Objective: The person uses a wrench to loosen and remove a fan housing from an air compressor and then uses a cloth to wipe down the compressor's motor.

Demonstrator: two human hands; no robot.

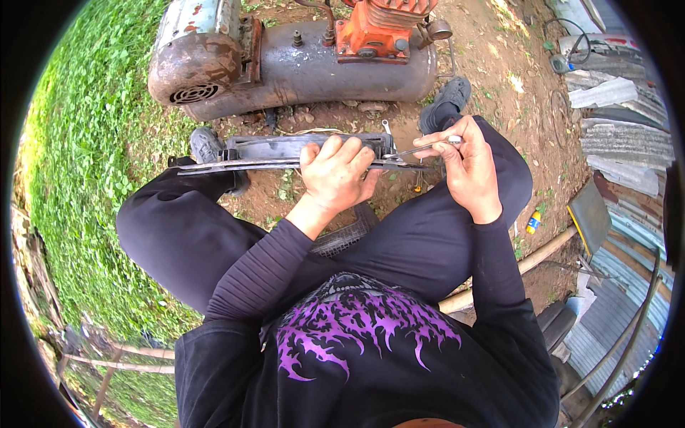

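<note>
My left hand (335,170) grips a long, narrow dark part (267,147), like a housing with a recessed tray, held level above my legs. My fingers lie over its upper side near the right end. In my right hand (467,167) is a thin metal tool (421,149) that looks like a screwdriver, pinched between thumb and fingers. Its shaft points left, and the tip is at the right end of the dark part; whether it touches cannot be made out. A small metal piece with a ringed end (386,127) stands up just behind that end.
A rusty air compressor tank (307,64) lies ahead, bearing a motor (196,64) and an orange pump head (374,32). Grass (93,214) covers the left side. Corrugated metal sheets (628,143), a bamboo pole (549,250) and a yellow container (533,222) are on the right.
</note>
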